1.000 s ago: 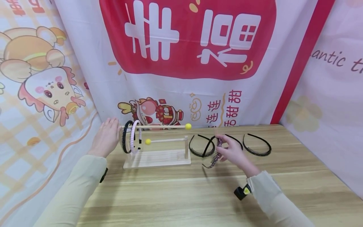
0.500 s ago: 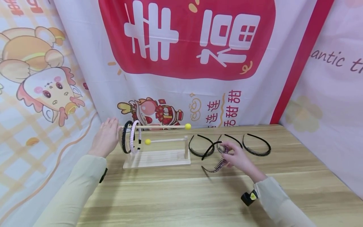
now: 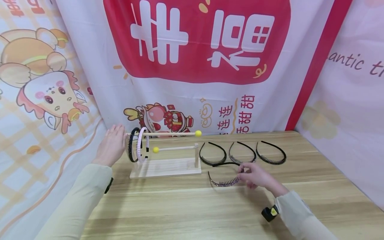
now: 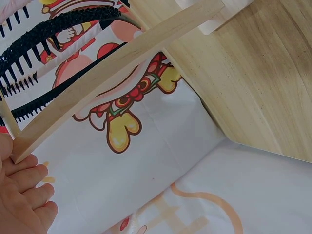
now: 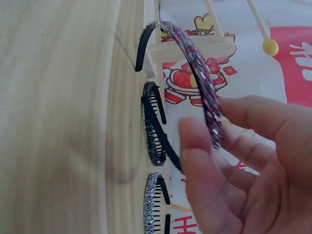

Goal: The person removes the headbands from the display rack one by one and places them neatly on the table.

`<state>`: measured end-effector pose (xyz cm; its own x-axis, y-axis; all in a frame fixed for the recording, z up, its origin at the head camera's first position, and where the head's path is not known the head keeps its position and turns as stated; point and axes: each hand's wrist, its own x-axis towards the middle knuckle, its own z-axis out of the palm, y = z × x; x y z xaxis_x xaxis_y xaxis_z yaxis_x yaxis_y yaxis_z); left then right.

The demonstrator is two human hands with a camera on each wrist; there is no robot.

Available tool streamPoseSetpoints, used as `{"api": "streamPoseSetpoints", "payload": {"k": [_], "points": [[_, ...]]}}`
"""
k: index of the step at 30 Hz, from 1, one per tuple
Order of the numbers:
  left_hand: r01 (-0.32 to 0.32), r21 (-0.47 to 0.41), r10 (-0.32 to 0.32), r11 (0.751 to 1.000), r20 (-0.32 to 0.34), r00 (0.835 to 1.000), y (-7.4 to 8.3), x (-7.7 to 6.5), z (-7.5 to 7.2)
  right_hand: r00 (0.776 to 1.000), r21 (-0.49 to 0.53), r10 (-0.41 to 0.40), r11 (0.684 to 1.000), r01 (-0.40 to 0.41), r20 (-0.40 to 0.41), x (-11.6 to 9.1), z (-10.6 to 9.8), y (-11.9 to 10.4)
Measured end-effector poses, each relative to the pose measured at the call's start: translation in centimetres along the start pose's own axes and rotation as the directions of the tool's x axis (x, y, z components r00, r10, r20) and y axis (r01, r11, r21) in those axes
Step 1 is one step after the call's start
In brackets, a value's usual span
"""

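Between thumb and fingers my right hand (image 3: 256, 176) pinches a toothed headband (image 3: 225, 182) just above the table. In the right wrist view this headband (image 5: 202, 73) shows pink, purple and silver glitter. My left hand (image 3: 111, 145) is at the left end of a wooden headband rack (image 3: 168, 168). In the left wrist view, the left thumb and fingers (image 4: 29, 180) hold the end of the rack's post (image 4: 87, 100). A black headband (image 3: 131, 146) and a pale pink headband (image 3: 139, 145) hang on the rack's upper rod (image 3: 171, 134).
Three dark toothed headbands lie in a row behind my right hand: a left one (image 3: 223, 151), a middle one (image 3: 251, 150) and a right one (image 3: 282, 153). Yellow balls cap the rods, one at the upper rod's right end (image 3: 198, 133). A printed cloth (image 3: 180, 90) hangs behind the table.
My right hand has moved right and toward the table's front with the glitter headband, which has turned from steep to flatter. The left hand has stayed at the rack.
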<state>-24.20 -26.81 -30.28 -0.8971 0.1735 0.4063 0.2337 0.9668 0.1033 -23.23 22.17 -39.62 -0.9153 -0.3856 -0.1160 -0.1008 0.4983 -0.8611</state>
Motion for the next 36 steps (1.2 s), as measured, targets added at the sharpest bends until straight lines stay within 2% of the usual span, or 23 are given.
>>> {"api": "streamPoseSetpoints", "payload": {"k": [6, 14, 22, 30, 36], "points": [[0.0, 0.011, 0.0, 1.0, -0.002, 1.0, 0.0, 0.0, 0.0, 0.98, -0.03, 0.035, 0.999, -0.03, 0.196, -0.9, 0.4, 0.7], [0.003, 0.009, -0.003, 1.0, -0.005, 1.0, 0.0, -0.1, 0.0, 0.958, 0.046, 0.062, 0.996, -0.078, 0.279, -1.1, 1.6, 1.6], [-0.003, 0.01, 0.003, 1.0, -0.018, 1.0, 0.0, -0.1, 0.0, 0.954, 0.116, 0.075, 0.987, -0.113, 0.291, -0.9, 3.3, 2.2], [0.009, -0.001, -0.009, 1.0, -0.007, 1.0, 0.1, -0.2, -0.1, 0.966, 0.128, 0.084, 0.985, -0.119, 0.246, -0.9, 4.8, 2.6], [0.008, -0.001, -0.008, 1.0, -0.005, 1.0, 0.2, -0.2, -0.2, 0.965, 0.142, 0.084, 0.982, -0.122, 0.248, -0.9, 5.4, 2.6]]}}
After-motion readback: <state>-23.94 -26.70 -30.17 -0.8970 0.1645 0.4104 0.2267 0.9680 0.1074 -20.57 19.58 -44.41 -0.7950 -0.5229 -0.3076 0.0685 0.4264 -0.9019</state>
